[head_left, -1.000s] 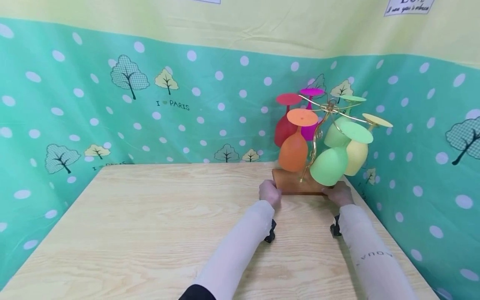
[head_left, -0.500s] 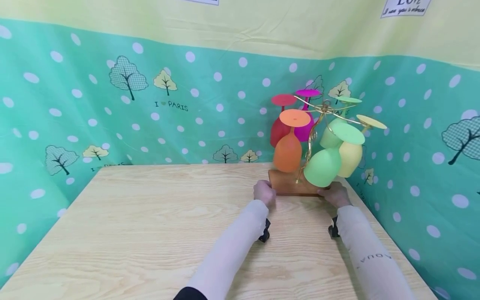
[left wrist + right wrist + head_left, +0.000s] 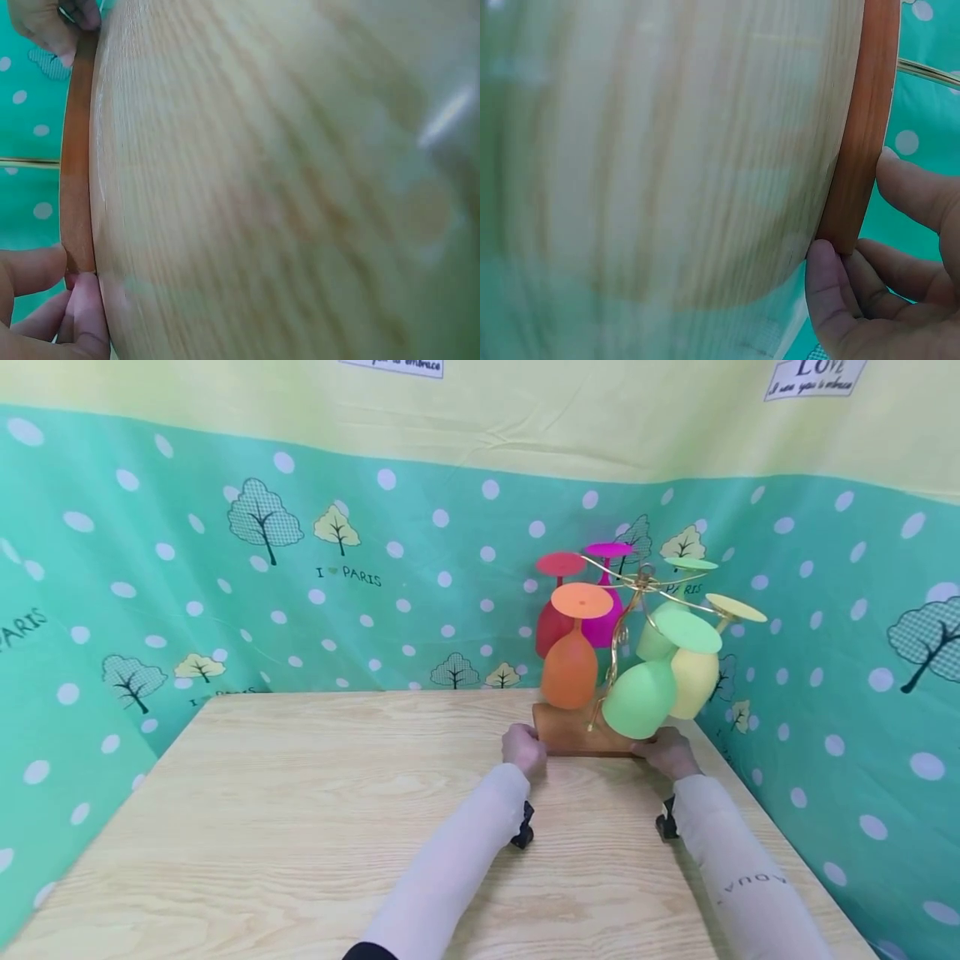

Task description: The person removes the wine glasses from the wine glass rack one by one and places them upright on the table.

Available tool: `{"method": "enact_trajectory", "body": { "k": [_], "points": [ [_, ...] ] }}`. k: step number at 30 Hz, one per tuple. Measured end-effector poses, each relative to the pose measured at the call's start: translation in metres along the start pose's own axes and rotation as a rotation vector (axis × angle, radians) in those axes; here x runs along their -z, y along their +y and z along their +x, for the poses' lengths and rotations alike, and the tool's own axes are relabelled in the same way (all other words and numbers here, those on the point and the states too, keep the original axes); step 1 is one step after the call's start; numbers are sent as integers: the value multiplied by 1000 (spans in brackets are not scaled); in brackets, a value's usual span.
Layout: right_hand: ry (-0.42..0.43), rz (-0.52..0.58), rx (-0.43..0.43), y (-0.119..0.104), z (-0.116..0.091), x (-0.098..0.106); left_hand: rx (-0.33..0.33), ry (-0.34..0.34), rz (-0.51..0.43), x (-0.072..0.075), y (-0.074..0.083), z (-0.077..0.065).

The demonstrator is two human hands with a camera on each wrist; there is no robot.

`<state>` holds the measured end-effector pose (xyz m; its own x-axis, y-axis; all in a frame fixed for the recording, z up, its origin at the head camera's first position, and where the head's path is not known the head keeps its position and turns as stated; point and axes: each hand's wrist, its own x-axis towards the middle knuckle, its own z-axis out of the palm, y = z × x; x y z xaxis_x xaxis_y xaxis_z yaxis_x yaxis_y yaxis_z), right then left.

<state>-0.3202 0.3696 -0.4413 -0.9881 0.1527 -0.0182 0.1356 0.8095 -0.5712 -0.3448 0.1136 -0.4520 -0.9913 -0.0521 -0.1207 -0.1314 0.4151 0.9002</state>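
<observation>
A wine glass rack has a brown wooden base (image 3: 577, 737) and a curved gold wire frame (image 3: 617, 647). From its arms hang several upside-down goblets, among them an orange goblet (image 3: 572, 668), a red goblet (image 3: 551, 631), a magenta goblet (image 3: 603, 614), a pale green goblet (image 3: 641, 697) and a yellow goblet (image 3: 697, 685). My left hand (image 3: 522, 750) holds the base by its left end, thumb above and fingers at the corner in the left wrist view. At the right end, my right hand (image 3: 667, 752) pinches the base between thumb and fingers. The goblets partly hide the base.
The light wood-grain table (image 3: 300, 827) stretches far to the left of the rack. A green, dotted cloth wall (image 3: 360, 635) stands behind it, and another cloth wall (image 3: 832, 693) runs close along the right side.
The rack has shifted slightly to the left along the table, with both hands keeping hold of its base. The head view has tilted a little.
</observation>
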Motion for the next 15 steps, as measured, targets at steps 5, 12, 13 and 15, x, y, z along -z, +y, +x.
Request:
{"method": "enact_trajectory", "body": {
  "k": [5,12,13,15],
  "points": [
    [4,12,14,-3,-1,-4,-24,12,12,7,-2,-2],
    [-21,32,5,-10,-4,-7,-25,4,10,15,-7,0],
    [-29,38,3,-11,-5,-7,-24,3,8,16,-8,1],
    [-39,47,-1,-13,-5,-8,-21,-2,5,18,-10,2]
  ]
}}
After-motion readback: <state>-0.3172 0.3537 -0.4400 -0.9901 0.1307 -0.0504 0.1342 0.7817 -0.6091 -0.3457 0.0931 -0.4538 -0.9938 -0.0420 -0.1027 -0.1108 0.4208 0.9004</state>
